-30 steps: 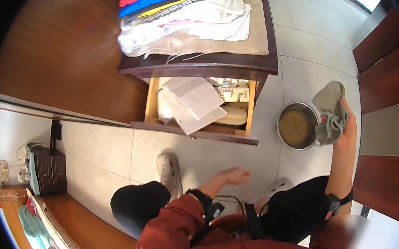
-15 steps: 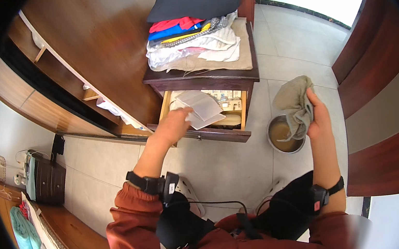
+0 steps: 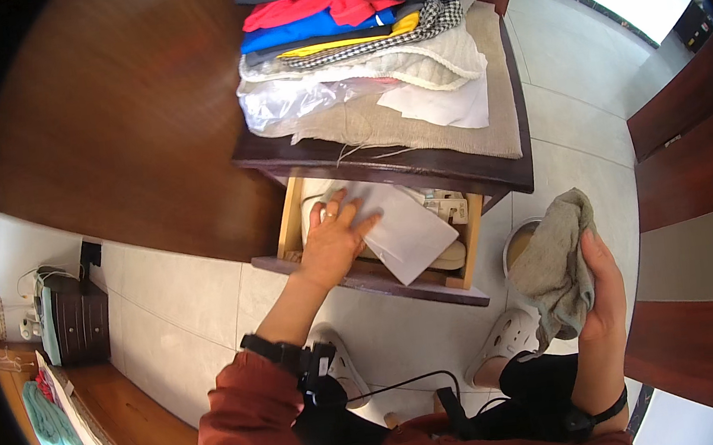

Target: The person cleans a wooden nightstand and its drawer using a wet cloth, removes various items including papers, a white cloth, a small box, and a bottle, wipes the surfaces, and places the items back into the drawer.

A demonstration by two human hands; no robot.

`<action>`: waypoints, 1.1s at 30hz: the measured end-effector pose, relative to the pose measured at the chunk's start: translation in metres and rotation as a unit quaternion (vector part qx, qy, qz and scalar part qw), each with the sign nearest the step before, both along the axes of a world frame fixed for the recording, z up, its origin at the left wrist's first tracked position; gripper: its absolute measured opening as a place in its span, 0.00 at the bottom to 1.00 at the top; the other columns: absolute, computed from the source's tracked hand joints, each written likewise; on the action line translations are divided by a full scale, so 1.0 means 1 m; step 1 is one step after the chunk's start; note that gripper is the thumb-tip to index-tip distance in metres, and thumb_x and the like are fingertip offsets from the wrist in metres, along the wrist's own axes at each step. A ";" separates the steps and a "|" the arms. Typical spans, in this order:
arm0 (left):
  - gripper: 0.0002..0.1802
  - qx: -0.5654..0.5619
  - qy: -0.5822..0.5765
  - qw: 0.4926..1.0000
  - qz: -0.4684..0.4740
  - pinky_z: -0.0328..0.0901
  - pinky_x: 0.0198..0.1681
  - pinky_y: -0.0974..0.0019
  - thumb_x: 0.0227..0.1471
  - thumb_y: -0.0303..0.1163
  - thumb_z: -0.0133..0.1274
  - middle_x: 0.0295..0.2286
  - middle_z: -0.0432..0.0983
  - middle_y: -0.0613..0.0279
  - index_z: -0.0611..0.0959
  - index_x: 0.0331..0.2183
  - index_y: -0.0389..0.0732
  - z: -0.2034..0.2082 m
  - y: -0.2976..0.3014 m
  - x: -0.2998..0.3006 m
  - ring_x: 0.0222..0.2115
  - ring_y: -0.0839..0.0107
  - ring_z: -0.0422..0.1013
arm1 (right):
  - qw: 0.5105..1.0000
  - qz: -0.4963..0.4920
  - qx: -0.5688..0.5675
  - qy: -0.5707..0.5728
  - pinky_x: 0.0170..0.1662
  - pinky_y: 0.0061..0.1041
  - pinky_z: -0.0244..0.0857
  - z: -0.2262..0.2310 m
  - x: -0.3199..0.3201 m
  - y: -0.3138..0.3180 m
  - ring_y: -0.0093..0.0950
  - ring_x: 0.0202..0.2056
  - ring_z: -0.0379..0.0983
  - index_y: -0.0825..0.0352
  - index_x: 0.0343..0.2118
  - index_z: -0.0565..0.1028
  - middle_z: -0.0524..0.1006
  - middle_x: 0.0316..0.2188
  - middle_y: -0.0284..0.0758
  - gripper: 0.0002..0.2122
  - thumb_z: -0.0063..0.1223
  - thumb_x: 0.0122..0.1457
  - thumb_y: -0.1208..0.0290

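Note:
My left hand (image 3: pixel 334 240) is in the pulled-out drawer (image 3: pixel 399 294), its fingers spread over white paper sheets (image 3: pixel 409 227). One corner of the sheets hangs toward the drawer front. Under and behind them are a light-coloured bundle and white, boxy items (image 3: pixel 449 206), partly covered. My right hand (image 3: pixel 602 288) grips a crumpled grey-green cloth (image 3: pixel 557 267) to the right of the drawer. Below the cloth, a round metal bowl (image 3: pixel 514 245) is mostly hidden; earlier it showed cloudy brownish water.
Folded clothes (image 3: pixel 336 29) are stacked on the dark wooden cabinet (image 3: pixel 385 167) above the drawer. A brown wooden panel (image 3: pixel 122 143) stands at the left, dark red wood (image 3: pixel 699 343) at the right. My clogs (image 3: pixel 504 342) rest on the tiled floor (image 3: pixel 182 302).
My view has moved closer to the cabinet. My left hand has gone from pinching the sheets to lying spread on them in the drawer. The cloth now covers most of the bowl.

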State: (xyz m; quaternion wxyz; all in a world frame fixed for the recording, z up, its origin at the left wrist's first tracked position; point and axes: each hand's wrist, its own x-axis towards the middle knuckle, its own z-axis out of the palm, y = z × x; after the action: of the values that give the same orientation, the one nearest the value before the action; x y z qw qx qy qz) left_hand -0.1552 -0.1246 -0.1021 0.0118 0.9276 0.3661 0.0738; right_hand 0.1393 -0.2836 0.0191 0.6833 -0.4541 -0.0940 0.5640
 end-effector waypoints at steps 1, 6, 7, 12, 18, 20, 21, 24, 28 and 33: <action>0.28 -0.003 -0.020 1.000 -0.002 0.51 0.52 0.49 0.35 0.28 0.58 0.48 0.63 0.64 0.75 0.44 0.56 0.003 0.000 0.001 0.55 0.57 0.51 | 1.000 0.008 -0.009 -0.005 0.47 0.28 0.64 -0.003 0.004 0.007 0.29 0.45 0.69 0.71 0.50 0.62 0.70 0.45 0.38 0.18 0.43 0.59 0.70; 0.18 0.038 -0.125 0.990 -0.055 0.58 0.47 0.58 0.37 0.22 0.53 0.38 0.73 0.62 0.79 0.36 0.45 0.038 -0.004 0.009 0.42 0.63 0.68 | 0.999 0.025 -0.042 0.007 0.46 0.28 0.65 -0.014 0.023 0.048 0.29 0.43 0.70 0.71 0.48 0.65 0.72 0.42 0.37 0.16 0.44 0.58 0.68; 0.17 0.006 -0.172 0.984 -0.055 0.60 0.45 0.59 0.37 0.21 0.52 0.36 0.74 0.61 0.78 0.35 0.44 0.048 -0.009 0.011 0.39 0.63 0.69 | 0.998 0.022 -0.038 0.034 0.45 0.29 0.66 -0.015 0.026 0.055 0.29 0.42 0.70 0.70 0.46 0.67 0.72 0.42 0.37 0.16 0.45 0.58 0.67; 0.14 0.039 -0.287 0.957 -0.010 0.67 0.32 0.62 0.41 0.20 0.47 0.30 0.75 0.55 0.77 0.35 0.40 0.100 -0.040 0.003 0.29 0.56 0.72 | 0.986 0.069 0.067 0.132 0.43 0.31 0.68 -0.006 0.040 0.060 0.31 0.40 0.72 0.68 0.43 0.69 0.74 0.40 0.38 0.13 0.45 0.58 0.67; 0.17 -0.354 -0.595 0.691 0.209 0.65 0.39 0.73 0.58 0.36 0.41 0.35 0.75 0.63 0.73 0.42 0.33 0.123 -0.073 -0.003 0.34 0.74 0.70 | 0.994 0.010 0.067 0.084 0.29 0.27 0.71 0.002 0.034 0.041 0.30 0.31 0.74 0.66 0.39 0.72 0.76 0.35 0.36 0.11 0.46 0.57 0.65; 0.21 -0.440 -0.630 0.607 0.203 0.64 0.42 0.72 0.57 0.39 0.42 0.39 0.73 0.61 0.70 0.46 0.34 0.124 -0.091 -0.006 0.38 0.74 0.69 | 0.996 0.023 0.061 0.054 0.35 0.27 0.69 0.003 0.025 0.034 0.29 0.34 0.73 0.67 0.40 0.71 0.75 0.36 0.35 0.13 0.47 0.56 0.65; 0.21 -0.477 -0.650 0.562 0.183 0.65 0.42 0.71 0.57 0.39 0.43 0.41 0.73 0.61 0.69 0.46 0.34 0.123 -0.099 -0.005 0.39 0.73 0.70 | 0.996 0.044 0.060 0.042 0.37 0.27 0.68 0.004 0.020 0.029 0.28 0.35 0.73 0.68 0.41 0.71 0.75 0.37 0.35 0.13 0.47 0.56 0.65; 0.21 -0.546 -0.647 0.504 0.172 0.65 0.44 0.70 0.56 0.39 0.44 0.43 0.72 0.58 0.68 0.47 0.34 0.125 -0.119 -0.011 0.41 0.71 0.70 | 0.994 0.087 0.033 -0.048 0.39 0.26 0.67 0.010 0.006 0.017 0.27 0.36 0.72 0.69 0.42 0.70 0.74 0.38 0.35 0.15 0.48 0.56 0.65; 0.21 -0.559 -0.645 0.494 0.166 0.64 0.47 0.68 0.56 0.37 0.43 0.44 0.70 0.57 0.67 0.48 0.34 0.126 -0.122 -0.019 0.43 0.69 0.69 | 0.976 0.135 0.040 -0.168 0.39 0.23 0.67 0.019 -0.011 0.009 0.24 0.38 0.70 0.71 0.45 0.67 0.72 0.39 0.35 0.17 0.51 0.55 0.67; 0.19 -0.505 -0.699 0.451 0.231 0.64 0.47 0.66 0.59 0.33 0.37 0.45 0.69 0.57 0.65 0.49 0.35 0.112 -0.100 -0.015 0.44 0.68 0.68 | 0.969 0.054 0.053 -0.237 0.40 0.24 0.66 0.041 -0.016 0.025 0.24 0.38 0.70 0.71 0.48 0.64 0.72 0.40 0.35 0.19 0.50 0.56 0.69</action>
State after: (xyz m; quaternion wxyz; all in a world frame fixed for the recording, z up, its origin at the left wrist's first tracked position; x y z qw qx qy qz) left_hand -0.1701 -0.2250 0.0096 0.7123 0.2767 0.4082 0.4994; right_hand 0.1232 -0.2587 0.0597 0.6329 -0.5322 -0.3072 0.4710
